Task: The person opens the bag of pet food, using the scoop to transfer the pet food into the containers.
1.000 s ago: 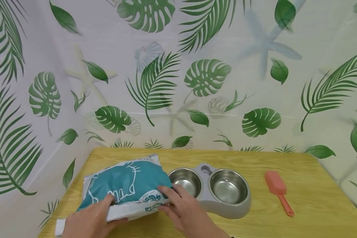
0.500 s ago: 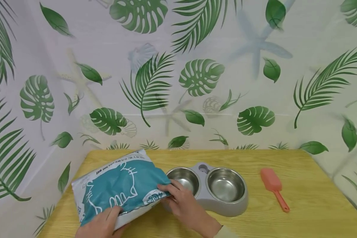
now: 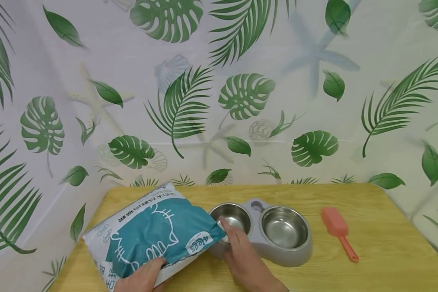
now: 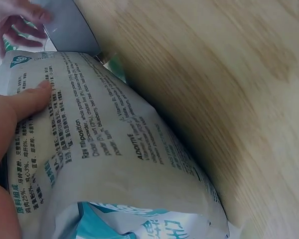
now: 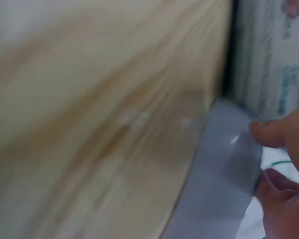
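My left hand (image 3: 140, 278) grips the near edge of a blue-and-white pet food bag (image 3: 146, 235) with a white cat outline. In the left wrist view its thumb lies across the bag's printed back (image 4: 104, 124). The bag is held tilted, its right corner close to the left bowl of a grey double pet bowl (image 3: 277, 255). My right hand (image 3: 246, 259) is at the double bowl's left side, beside that corner, apart from the bag. The right wrist view has its thumb (image 5: 269, 133) against the bowl's grey side; the fingers are loosely bent and partly out of view.
Both metal bowls of the stand, such as the right one (image 3: 286, 227), have bare bottoms where visible. A coral-red scoop (image 3: 337, 231) lies to the right on the wooden table (image 3: 383, 251). Behind the table hangs a leaf-patterned cloth (image 3: 211, 101).
The bag has turned and tilted, its lettered upper edge coming into sight. My right hand has let go of the bag's corner, and the double bowl has shifted slightly right.
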### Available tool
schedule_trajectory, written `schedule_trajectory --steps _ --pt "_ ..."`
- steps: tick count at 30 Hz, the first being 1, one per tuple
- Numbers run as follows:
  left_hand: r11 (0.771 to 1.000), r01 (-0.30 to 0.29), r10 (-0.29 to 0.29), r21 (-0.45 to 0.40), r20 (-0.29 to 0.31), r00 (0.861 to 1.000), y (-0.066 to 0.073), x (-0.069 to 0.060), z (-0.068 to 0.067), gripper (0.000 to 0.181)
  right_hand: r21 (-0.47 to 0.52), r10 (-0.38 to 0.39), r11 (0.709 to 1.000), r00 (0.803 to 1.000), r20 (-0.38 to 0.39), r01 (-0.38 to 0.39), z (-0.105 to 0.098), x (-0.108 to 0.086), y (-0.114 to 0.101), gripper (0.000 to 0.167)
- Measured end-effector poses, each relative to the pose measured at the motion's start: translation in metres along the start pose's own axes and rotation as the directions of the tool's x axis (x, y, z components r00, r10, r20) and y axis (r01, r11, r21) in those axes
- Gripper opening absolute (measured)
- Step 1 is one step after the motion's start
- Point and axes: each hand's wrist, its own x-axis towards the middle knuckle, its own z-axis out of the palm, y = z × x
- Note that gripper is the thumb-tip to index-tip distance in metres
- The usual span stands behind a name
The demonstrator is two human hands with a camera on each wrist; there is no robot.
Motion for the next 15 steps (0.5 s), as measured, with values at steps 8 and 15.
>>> schedule_trajectory --steps 8,15 --pt "1.0 0.009 -0.009 0.0 -0.074 0.997 0.003 -0.004 0.002 0.025 -0.124 -0.126 0.983 0.986 0.105 0.138 -0.022 0.004 0.021 0.027" --pt "1.0 -0.03 0.029 -0.008 -0.101 0.994 0.002 -0.012 0.006 0.026 -0.224 -0.083 0.967 0.979 0.186 0.125 -0.046 0.005 0.032 0.026"
